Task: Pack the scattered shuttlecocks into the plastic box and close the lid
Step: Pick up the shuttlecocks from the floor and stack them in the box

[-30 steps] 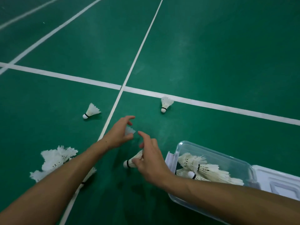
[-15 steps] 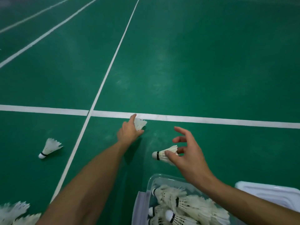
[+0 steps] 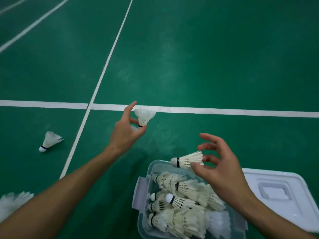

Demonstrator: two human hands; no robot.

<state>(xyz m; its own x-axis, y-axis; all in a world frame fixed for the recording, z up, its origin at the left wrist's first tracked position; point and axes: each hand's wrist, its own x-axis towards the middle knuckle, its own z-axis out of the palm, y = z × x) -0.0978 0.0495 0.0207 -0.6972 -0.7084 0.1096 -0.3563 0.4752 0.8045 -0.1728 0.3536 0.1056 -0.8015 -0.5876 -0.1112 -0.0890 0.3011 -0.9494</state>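
Head view shows the left hand [image 3: 125, 133] pinching an upright shuttlecock [image 3: 144, 116] by its cork, feathers fanned upward, lifted clear of the green court floor [image 3: 207, 66]; half a second ago that hand was pressed down over the shuttlecock at the white line [image 3: 224, 112]. The right hand [image 3: 222, 171] holds a second shuttlecock [image 3: 188, 160] sideways between thumb and fingers, cork pointing left, and it now hangs over the far rim of the plastic box [image 3: 138, 195], whereas earlier it was out over the floor beyond the box. Inside the box lies a heap of white shuttlecocks [image 3: 183, 204]. The lid [image 3: 276, 192] rests on the floor just right of the box, off it. To the left, across the long white line, one loose shuttlecock [image 3: 49, 141] lies tilted on the floor, and a blurred cluster of feathers [image 3: 12, 202] shows at the lower left edge.
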